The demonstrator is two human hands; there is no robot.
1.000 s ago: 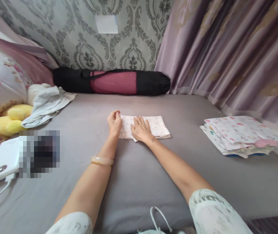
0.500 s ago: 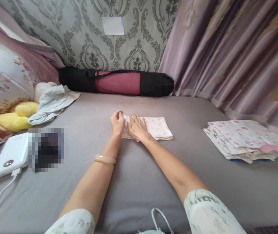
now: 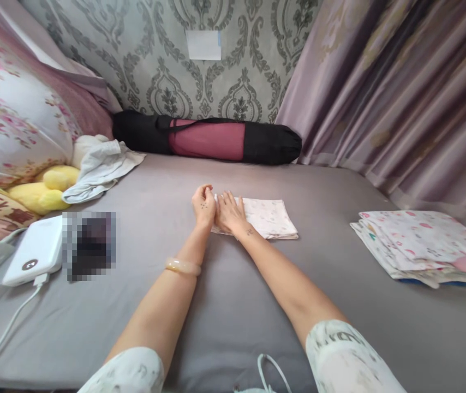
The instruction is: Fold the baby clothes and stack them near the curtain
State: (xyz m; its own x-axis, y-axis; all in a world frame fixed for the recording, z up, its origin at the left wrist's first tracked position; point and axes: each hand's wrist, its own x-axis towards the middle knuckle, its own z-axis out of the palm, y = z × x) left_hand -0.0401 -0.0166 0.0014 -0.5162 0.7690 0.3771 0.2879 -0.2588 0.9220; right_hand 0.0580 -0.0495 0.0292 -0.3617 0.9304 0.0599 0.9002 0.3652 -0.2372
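A folded pale cloth with a small pinkish print (image 3: 272,218) lies flat on the grey bed sheet (image 3: 257,295). My right hand (image 3: 229,214) rests palm down on its left part, fingers stretched out and covering some of the print. At the cloth's left edge is my left hand (image 3: 203,206), closed with its fingers curled in. Whether those fingers pinch any of the cloth is hidden. The two hands sit side by side, touching or nearly so.
To the right is a stack of folded printed cloths (image 3: 425,240). On the left are a white power bank (image 3: 39,251) with a cable, a blurred-out object (image 3: 91,245), a crumpled grey cloth (image 3: 102,166) and yellow plush (image 3: 42,194). A long black-and-maroon bag (image 3: 208,141) lies by the wall.
The whole view has shifted, so the surroundings appear farther right. My right hand has slid left across the cloth, closer to my left hand, which stays at the cloth's edge.
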